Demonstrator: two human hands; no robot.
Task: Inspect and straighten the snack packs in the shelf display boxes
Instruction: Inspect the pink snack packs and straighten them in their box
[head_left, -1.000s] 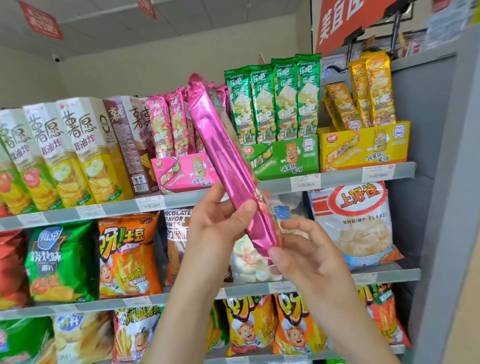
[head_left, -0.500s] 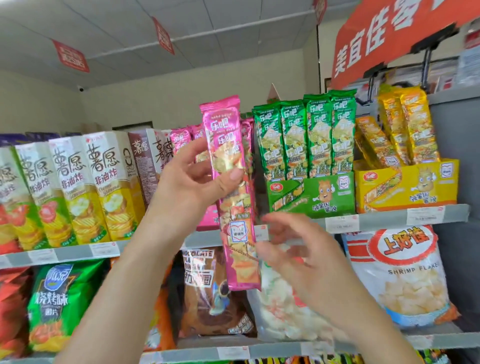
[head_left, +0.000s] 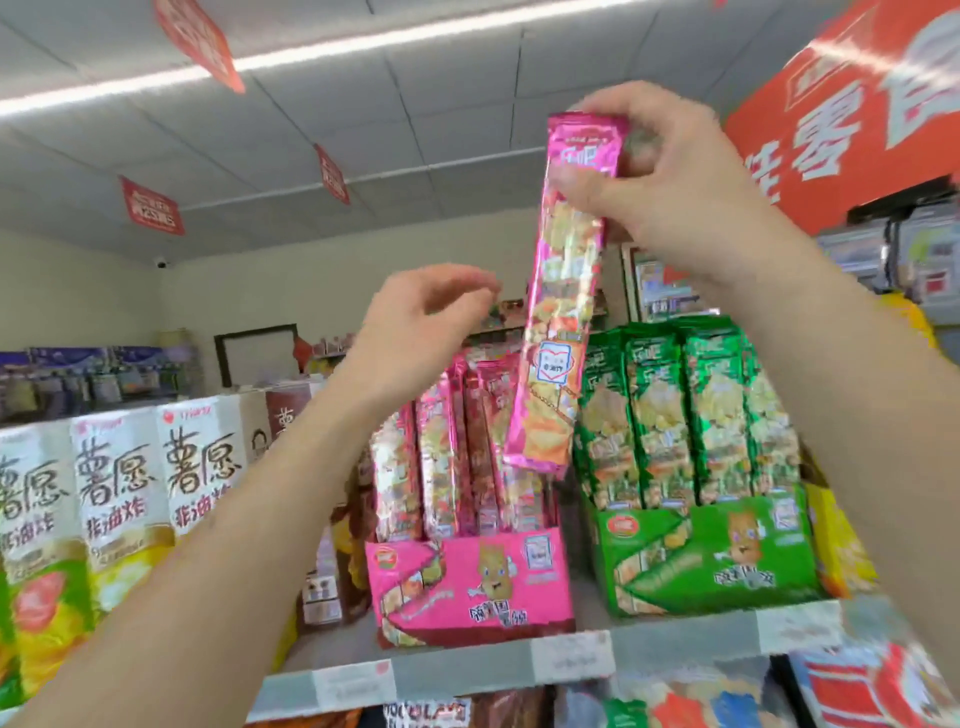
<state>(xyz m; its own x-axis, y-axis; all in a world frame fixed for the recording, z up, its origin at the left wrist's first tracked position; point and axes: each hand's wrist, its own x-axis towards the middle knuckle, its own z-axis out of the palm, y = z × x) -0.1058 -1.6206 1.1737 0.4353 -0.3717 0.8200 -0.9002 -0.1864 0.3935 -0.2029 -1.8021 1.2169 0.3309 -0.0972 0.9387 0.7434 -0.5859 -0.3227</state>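
Observation:
My right hand pinches the top end of a long pink snack pack, which hangs upright above the pink display box. Several more pink packs stand in that box. My left hand hovers just left of the hanging pack with loosely curled fingers and holds nothing. To the right stands a green display box filled with green packs.
White and brown crisp cartons line the shelf on the left. A yellow box sits right of the green one, partly behind my right arm. The grey shelf edge carries price tags. Bagged snacks lie on the shelf below.
The pink pack passed from my left hand to my right hand and rose higher. My left hand let go and now hangs free beside it. The view tilted upward.

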